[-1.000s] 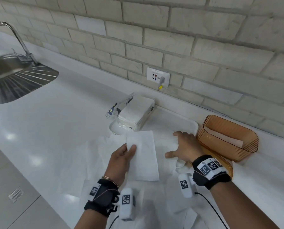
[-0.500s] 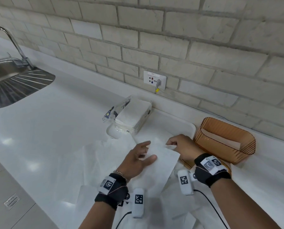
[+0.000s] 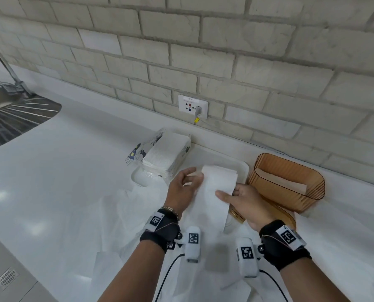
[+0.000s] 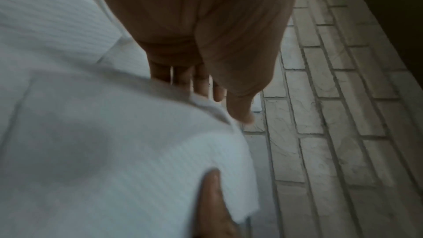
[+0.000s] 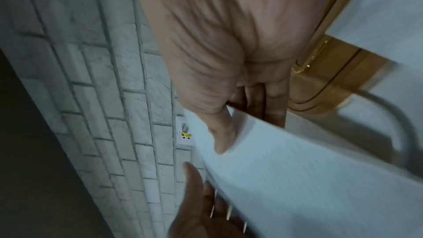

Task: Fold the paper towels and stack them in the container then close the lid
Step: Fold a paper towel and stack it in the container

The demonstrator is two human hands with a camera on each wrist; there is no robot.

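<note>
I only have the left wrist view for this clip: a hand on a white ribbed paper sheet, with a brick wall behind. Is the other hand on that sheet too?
Observer: Yes. The right hand pinches the right edge of the folded white paper towel, thumb on top. The left hand pinches the left edge.
Operator: Where is the container?
Observer: The amber ribbed plastic container stands just right of the right hand, near the brick wall.
Operator: Is it closed?
Observer: No, it is open. Its flat amber lid lies on the white counter in front of it.
</note>
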